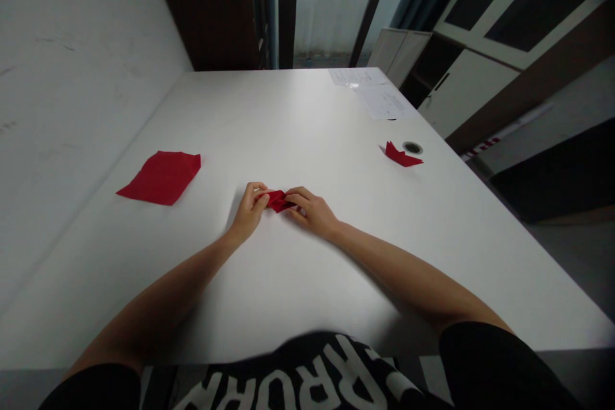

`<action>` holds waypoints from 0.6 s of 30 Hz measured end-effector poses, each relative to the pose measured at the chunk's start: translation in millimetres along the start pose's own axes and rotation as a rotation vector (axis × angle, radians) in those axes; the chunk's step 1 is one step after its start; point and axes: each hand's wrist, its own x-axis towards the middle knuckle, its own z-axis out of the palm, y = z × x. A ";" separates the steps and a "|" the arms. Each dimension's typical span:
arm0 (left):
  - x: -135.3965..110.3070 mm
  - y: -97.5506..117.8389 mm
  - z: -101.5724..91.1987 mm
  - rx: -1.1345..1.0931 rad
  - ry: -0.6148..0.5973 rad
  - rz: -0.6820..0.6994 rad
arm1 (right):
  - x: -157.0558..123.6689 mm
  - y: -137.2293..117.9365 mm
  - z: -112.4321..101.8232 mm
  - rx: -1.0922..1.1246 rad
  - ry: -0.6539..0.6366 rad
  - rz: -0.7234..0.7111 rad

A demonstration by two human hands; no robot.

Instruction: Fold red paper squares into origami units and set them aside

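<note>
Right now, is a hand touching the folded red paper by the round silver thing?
No, the left hand and right hand hold the middle red paper, and the folded red paper lies apart.

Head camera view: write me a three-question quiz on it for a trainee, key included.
1. Multiple choice: what do the left hand and right hand both hold?
A) a white printed sheet
B) a small folded red paper piece
C) a black plastic pen

2. True or false: a flat, roughly four-sided red paper sheet lies to the left of both hands.

3. Fill in: a pointed, folded red paper shape lies to the ____ of both hands, near a round, dark-centred ring.

Key: 1. B; 2. True; 3. right.
</note>
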 end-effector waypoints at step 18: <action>-9.2 17.1 0.2 0.478 -0.158 0.229 | -0.3 -1.2 1.1 -0.297 -0.072 -0.080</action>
